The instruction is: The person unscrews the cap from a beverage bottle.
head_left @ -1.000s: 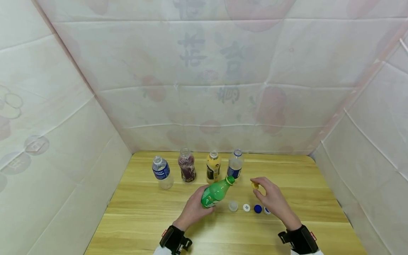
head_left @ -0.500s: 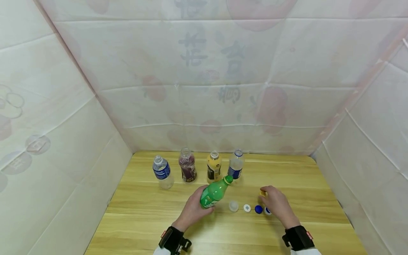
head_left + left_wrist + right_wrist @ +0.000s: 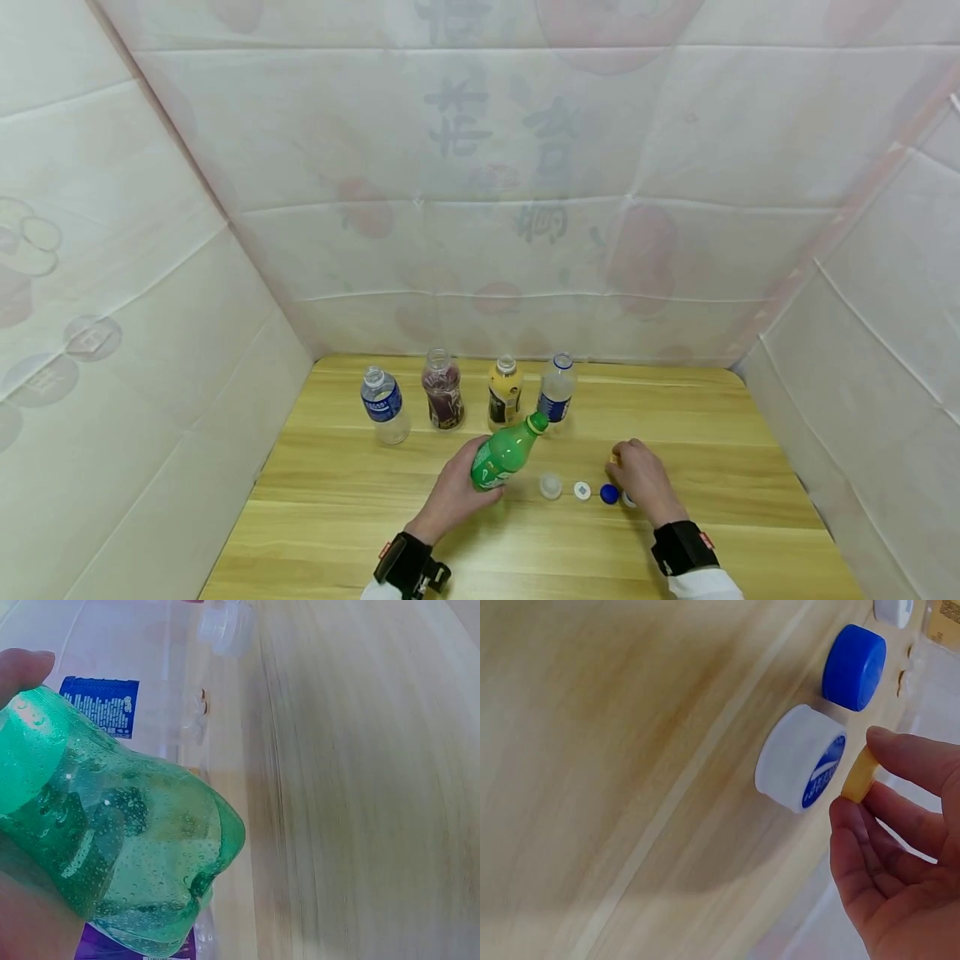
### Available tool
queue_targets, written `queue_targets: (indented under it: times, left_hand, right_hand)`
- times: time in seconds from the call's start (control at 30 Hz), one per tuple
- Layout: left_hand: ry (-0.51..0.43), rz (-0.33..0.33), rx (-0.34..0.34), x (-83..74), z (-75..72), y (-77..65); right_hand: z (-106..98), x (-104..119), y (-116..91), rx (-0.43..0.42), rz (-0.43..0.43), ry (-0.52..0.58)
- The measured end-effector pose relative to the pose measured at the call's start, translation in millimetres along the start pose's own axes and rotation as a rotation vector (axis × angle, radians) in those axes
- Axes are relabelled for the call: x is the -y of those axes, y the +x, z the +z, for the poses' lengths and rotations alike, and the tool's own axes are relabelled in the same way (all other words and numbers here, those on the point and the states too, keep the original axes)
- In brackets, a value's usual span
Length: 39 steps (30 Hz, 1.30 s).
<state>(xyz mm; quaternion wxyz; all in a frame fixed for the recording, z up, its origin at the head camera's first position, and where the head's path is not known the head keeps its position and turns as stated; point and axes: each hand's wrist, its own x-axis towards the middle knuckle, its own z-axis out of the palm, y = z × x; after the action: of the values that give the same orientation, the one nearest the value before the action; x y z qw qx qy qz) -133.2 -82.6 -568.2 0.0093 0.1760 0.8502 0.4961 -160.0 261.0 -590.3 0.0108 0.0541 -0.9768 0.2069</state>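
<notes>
My left hand (image 3: 457, 492) grips a green plastic bottle (image 3: 501, 458) round its body, tilted with its green top up and to the right. Water droplets show inside the bottle's base (image 3: 165, 855) in the left wrist view. On the right, my right hand (image 3: 643, 477) pinches a yellow bottle cap (image 3: 861, 774) between thumb and fingers, low over the table. Close beside it lies a white cap with a blue printed top (image 3: 799, 759). A blue cap (image 3: 609, 494), a white cap (image 3: 582, 491) and a translucent cap (image 3: 550, 486) continue that row to the left.
Uncapped bottles stand along the back: a clear one with a blue label (image 3: 384, 408), a purple-labelled one (image 3: 442, 393), a yellow one (image 3: 506, 392) and another clear one with a blue neck ring (image 3: 557, 387). Fabric walls (image 3: 480, 250) enclose the wooden table (image 3: 315, 517).
My right hand has carried the yellow cap to the right and toward me, down beside the white-and-blue cap. My left hand and the green bottle have barely moved.
</notes>
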Motion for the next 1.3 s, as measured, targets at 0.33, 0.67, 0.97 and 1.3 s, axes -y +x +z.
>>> queue_targets:
  times: [0.33, 0.67, 0.97, 1.3]
  left_hand:
    - [-0.005, 0.004, 0.010, 0.6, 0.1, 1.0]
    - [-0.020, -0.008, 0.008, -1.1, -1.1, 0.8]
    - [-0.096, -0.035, -0.032, -1.7, -1.4, 0.5]
    - [-0.132, -0.029, -0.181, 0.6, 0.7, 4.5]
  right_hand:
    - [4, -1, 5, 0.034, 0.006, 0.006]
    - [6, -6, 8, 0.072, 0.031, 0.027]
    - [4, -5, 3, -0.001, 0.039, 0.063]
    - [-21, 6, -7, -0.188, 0.002, 0.123]
